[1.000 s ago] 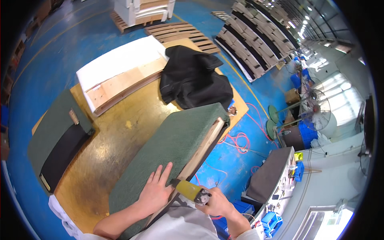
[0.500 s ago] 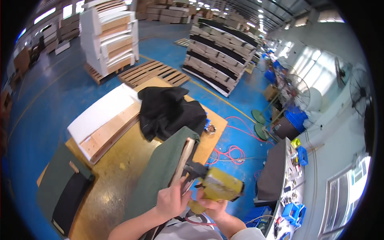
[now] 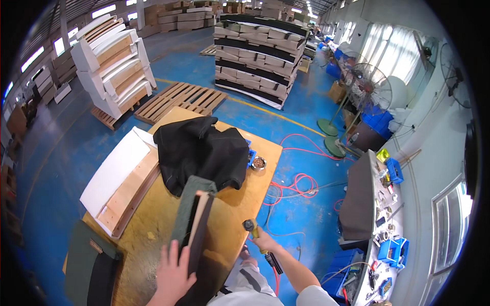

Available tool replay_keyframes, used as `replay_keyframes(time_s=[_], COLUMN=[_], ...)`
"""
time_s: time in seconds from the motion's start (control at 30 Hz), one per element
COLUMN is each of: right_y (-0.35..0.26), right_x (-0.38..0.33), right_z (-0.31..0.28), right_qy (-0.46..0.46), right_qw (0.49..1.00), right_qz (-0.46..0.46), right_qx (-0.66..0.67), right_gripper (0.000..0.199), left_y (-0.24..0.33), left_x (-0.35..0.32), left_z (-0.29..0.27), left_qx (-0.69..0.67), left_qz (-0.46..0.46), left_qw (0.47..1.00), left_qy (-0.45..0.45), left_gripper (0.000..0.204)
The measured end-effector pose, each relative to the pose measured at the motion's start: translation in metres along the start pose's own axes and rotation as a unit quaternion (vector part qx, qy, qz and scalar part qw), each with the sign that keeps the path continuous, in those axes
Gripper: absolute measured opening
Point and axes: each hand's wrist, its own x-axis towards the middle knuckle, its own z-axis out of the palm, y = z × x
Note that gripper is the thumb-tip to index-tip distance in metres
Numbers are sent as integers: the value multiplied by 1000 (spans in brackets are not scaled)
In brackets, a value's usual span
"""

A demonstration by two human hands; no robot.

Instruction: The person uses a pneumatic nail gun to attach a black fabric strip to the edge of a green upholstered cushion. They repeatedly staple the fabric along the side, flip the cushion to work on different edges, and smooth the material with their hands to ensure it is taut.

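Note:
A padded panel [image 3: 182,213] in dark green fabric stands on edge on the wooden worktable [image 3: 153,270]. Bare wood shows along its upper end, and black cloth covers the side facing right. My left hand [image 3: 173,273] rests on the panel's near part, fingers stretched and spread. To the right, past the table edge, my right hand [image 3: 266,240] grips a yellow staple gun [image 3: 253,230], held away from the panel. A second green and black panel [image 3: 92,265] lies at the table's left. Black cloth [image 3: 201,153] is heaped beyond the panel.
A white padded wooden frame [image 3: 120,176] lies at the table's left. A metal bowl [image 3: 259,163] of small pieces stands by the right edge. Red hose [image 3: 301,186] coils on the blue floor. A side bench [image 3: 375,214] holds tools; pallets [image 3: 181,102] and stacks stand beyond.
The staple gun has left the panel's wooden edge and moved right, now pointing differently. My left hand has shifted left and spread on the panel, which has turned, showing its black side. The view has shifted.

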Motion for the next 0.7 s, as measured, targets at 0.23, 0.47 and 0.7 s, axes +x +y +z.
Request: replay_keyframes(time_s=[0.23, 0.47, 0.7], right_y=[14, 15, -123], right_x=[167, 332, 368], right_z=[71, 12, 33], right_qy=[-32, -3, 48], right_qw=[959, 947, 703], right_qz=[-52, 235, 156], right_qx=[-277, 217, 692], right_gripper=[63, 38, 51], left_y=[-41, -40, -46], left_x=[20, 37, 11], left_z=[-37, -11, 8], left_qx=[65, 91, 85], left_qz=[-261, -327, -380], left_qw=[963, 935, 917], left_qy=[16, 106, 92], left_gripper=[104, 90, 100])
